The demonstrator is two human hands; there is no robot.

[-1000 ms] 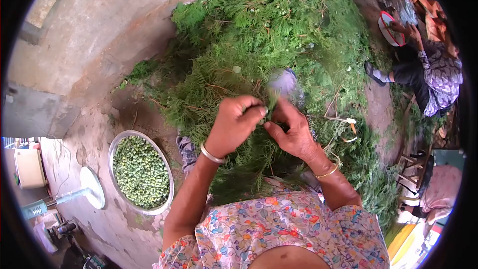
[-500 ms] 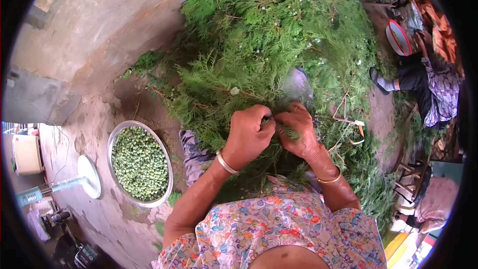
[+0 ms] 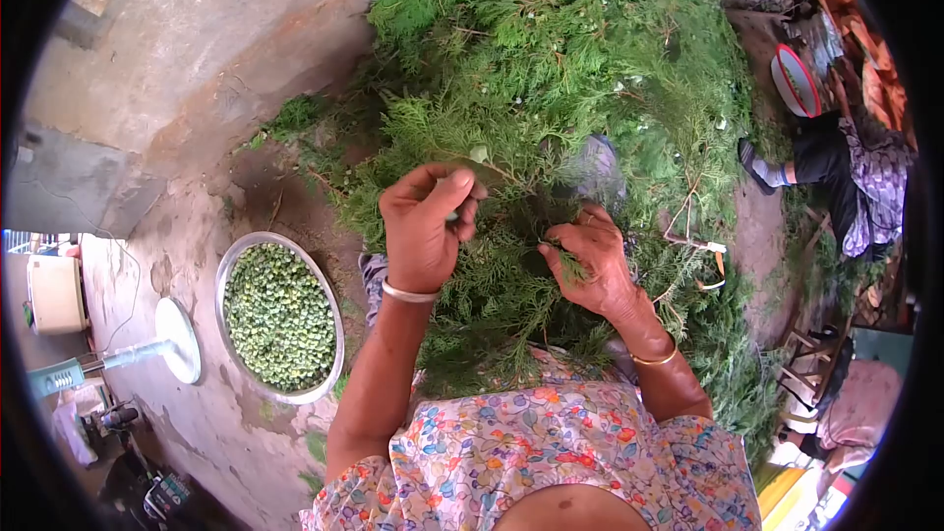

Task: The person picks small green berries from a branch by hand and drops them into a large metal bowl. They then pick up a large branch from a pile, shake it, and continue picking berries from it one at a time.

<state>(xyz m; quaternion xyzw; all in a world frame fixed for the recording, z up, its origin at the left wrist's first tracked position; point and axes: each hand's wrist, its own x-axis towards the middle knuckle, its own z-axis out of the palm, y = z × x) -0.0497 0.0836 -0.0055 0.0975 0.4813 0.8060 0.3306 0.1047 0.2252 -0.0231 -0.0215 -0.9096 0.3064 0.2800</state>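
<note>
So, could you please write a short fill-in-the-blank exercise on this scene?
1. Of the person's two hands, the ____ one is nearer the metal tray of small green pieces.
2. At the wrist of the right hand is a ____-coloured bangle.
3. The white bowl at the upper right has a ____ rim.

Missing words: left; gold; red.

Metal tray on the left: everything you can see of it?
The tray looks like silver-coloured metal, with a pale, smooth raised rim, and appears oval from this angle. Small green pieces, some yellowish, fill it and hide its bottom. It sits upright on the stained floor, with a fan to its left in the picture. Neither the left hand nor the right hand touches it.
</note>
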